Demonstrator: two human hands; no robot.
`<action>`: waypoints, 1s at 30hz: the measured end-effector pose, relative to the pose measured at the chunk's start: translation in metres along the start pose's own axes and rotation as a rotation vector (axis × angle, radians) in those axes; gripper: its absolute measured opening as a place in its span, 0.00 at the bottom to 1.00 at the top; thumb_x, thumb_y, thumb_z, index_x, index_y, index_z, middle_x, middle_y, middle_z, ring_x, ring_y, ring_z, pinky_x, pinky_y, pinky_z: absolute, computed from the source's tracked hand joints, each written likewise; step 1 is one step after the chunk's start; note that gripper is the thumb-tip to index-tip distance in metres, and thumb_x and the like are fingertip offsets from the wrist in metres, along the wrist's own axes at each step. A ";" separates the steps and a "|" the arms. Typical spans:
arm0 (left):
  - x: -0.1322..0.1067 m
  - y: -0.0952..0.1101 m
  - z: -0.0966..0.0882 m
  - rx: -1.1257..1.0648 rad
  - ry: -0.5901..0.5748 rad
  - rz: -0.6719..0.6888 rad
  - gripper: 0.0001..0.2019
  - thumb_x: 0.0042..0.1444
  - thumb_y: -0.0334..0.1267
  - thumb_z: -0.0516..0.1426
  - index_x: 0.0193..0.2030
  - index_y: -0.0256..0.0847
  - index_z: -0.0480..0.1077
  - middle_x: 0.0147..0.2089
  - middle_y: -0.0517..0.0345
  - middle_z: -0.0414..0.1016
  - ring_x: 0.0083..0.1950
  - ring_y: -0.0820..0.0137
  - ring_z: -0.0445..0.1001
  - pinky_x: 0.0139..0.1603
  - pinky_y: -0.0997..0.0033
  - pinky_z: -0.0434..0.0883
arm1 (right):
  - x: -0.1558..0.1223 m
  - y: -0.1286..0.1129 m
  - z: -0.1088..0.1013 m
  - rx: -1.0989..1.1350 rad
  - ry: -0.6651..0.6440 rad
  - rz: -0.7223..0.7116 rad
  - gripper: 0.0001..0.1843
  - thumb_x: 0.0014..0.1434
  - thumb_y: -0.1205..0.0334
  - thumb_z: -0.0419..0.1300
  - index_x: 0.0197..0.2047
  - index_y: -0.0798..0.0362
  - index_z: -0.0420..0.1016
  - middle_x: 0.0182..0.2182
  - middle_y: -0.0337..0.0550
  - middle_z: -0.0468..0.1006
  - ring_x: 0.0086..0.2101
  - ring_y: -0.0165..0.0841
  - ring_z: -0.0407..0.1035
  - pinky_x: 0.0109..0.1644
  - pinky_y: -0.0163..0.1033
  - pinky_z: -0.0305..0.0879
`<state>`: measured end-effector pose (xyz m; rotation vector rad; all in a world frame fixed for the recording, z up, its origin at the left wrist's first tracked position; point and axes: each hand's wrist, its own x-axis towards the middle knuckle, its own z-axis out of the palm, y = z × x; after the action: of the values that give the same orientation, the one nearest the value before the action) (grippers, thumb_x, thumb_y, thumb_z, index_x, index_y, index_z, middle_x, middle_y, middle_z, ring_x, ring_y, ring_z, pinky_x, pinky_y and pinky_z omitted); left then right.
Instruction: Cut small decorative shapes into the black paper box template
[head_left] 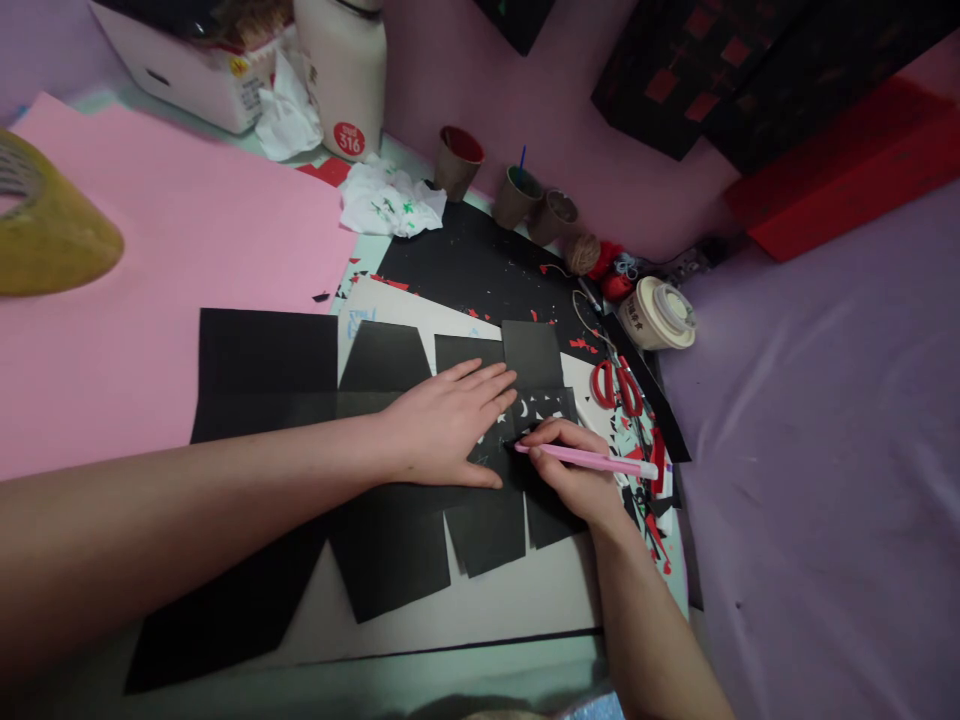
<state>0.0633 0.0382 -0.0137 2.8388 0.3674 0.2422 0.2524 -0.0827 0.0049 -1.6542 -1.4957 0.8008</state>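
Observation:
A sheet of black card (390,545), cut with tabs along its edges, lies flat over a pale board. My left hand (442,425) rests palm down on it, fingers stretched out. Beside those fingers my right hand (574,480) grips a slim pink pen-shaped tool (592,459) with a white end. Its dark tip meets the card; whether it is a pen or a blade I cannot make out. Small pale shapes, among them a crescent (524,408) and a star, show in the card around both hands. Part of the card is hidden under my left hand and forearm.
Red-handled scissors (602,385) lie right of the card among paper scraps (652,535). Behind stand paper cups (517,195), a white bottle (341,80) and a lidded tub (658,312). Pink paper (187,220) and a yellow tape roll (56,225) are at left.

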 end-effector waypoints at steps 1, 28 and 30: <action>0.000 0.000 0.000 0.000 -0.001 -0.001 0.48 0.53 0.68 0.52 0.68 0.29 0.55 0.73 0.40 0.47 0.75 0.57 0.44 0.72 0.57 0.40 | 0.000 0.000 0.000 0.000 0.002 0.000 0.06 0.54 0.69 0.61 0.32 0.50 0.78 0.31 0.40 0.81 0.33 0.33 0.74 0.37 0.36 0.69; 0.001 0.000 -0.001 -0.006 0.000 -0.006 0.47 0.52 0.68 0.52 0.68 0.31 0.55 0.73 0.40 0.47 0.75 0.58 0.43 0.73 0.59 0.39 | 0.000 -0.002 0.000 -0.022 0.002 -0.008 0.04 0.54 0.66 0.61 0.32 0.50 0.78 0.31 0.41 0.81 0.32 0.34 0.74 0.37 0.37 0.70; 0.001 0.000 0.000 -0.007 0.005 -0.003 0.47 0.53 0.68 0.52 0.68 0.30 0.55 0.73 0.40 0.47 0.75 0.57 0.43 0.73 0.59 0.39 | 0.000 -0.002 0.000 -0.023 0.002 -0.003 0.04 0.54 0.67 0.61 0.32 0.50 0.78 0.31 0.41 0.81 0.32 0.34 0.74 0.36 0.37 0.69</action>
<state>0.0643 0.0388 -0.0133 2.8310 0.3706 0.2496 0.2509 -0.0824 0.0064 -1.6688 -1.5112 0.7826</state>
